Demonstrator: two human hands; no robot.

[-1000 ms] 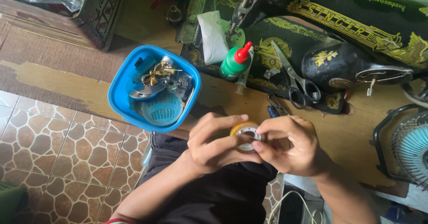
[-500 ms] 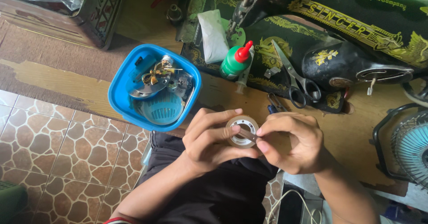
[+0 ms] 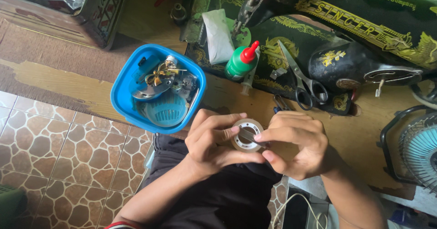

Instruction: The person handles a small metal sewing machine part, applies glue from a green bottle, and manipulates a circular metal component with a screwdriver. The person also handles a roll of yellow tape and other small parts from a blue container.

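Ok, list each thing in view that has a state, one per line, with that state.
roll of clear tape: held in both hands, hole facing the camera
left hand: gripping the roll's side
right hand: fingertips pinching at the roll's edge
blue tub: open, holding metal parts and a blue mesh piece
green bottle: red cap on, lying tilted
scissors: shut, lying on the sewing machine
fan: cannot tell if running

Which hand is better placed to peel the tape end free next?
Probably the right hand: its fingertips sit on the tape roll's face, while the left hand wraps round the roll and steadies it.
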